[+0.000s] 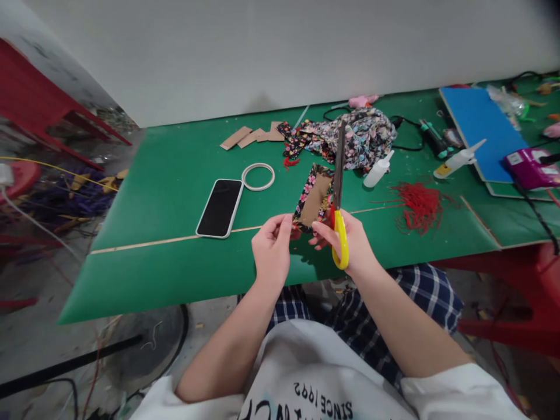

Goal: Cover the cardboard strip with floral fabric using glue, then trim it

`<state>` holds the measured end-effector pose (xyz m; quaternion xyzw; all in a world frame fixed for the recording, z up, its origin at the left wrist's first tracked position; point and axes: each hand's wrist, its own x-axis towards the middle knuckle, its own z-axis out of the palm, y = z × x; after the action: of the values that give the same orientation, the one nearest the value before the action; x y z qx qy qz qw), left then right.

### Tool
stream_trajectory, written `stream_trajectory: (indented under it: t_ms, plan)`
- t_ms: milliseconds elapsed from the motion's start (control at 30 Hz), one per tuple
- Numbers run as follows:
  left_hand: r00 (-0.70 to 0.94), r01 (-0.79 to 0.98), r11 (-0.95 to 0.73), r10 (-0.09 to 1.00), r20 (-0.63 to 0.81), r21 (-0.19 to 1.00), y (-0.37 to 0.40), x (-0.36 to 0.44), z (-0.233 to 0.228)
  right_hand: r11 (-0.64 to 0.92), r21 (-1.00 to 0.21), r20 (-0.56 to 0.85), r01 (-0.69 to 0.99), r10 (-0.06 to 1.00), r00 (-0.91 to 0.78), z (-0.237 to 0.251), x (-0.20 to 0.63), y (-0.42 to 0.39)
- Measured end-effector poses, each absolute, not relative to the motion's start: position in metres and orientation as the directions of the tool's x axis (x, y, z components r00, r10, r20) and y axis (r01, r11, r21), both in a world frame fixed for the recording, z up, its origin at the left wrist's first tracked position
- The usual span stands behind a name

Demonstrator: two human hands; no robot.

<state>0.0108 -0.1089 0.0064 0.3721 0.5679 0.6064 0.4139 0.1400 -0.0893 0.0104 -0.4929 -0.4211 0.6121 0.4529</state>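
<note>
Just above the near part of the table, my left hand (273,245) pinches the lower left corner of a cardboard piece (314,200) edged with black floral fabric. My right hand (350,242) is closed around the yellow handle of a pair of scissors (338,175), whose blades point away from me. The thumb and fingers of that same hand also touch the lower right edge of the fabric-edged cardboard. Floral fabric folds over the left and right sides of the cardboard, leaving its brown middle bare.
A phone (220,208) and a roll of tape (258,177) lie to the left. Behind are cardboard strips (237,137) and crumpled floral fabric (370,137). Rightward are a white bottle (377,170), a second bottle (457,161), red tassels (420,207) and a blue board (485,131).
</note>
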Motion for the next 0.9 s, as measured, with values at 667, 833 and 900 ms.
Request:
stream_trajectory:
  t_ms: [667,833,900]
  plan:
    - [-0.004,-0.194,0.248,0.967,-0.254,0.949,-0.107,-0.016,0.016,-0.116,-0.96,-0.195,0.256,0.93,-0.31,0.024,0.157,-0.088]
    - [-0.086,-0.264,0.258,0.953,-0.29,0.929,-0.11,-0.016,0.018,0.148,-0.838,0.054,0.525,0.98,-0.19,0.033,0.166,-0.093]
    - [-0.211,-0.333,0.178,0.943,-0.258,0.926,-0.114,-0.015,0.022,0.229,-0.72,0.179,0.655,0.973,-0.143,0.036,0.172,-0.102]
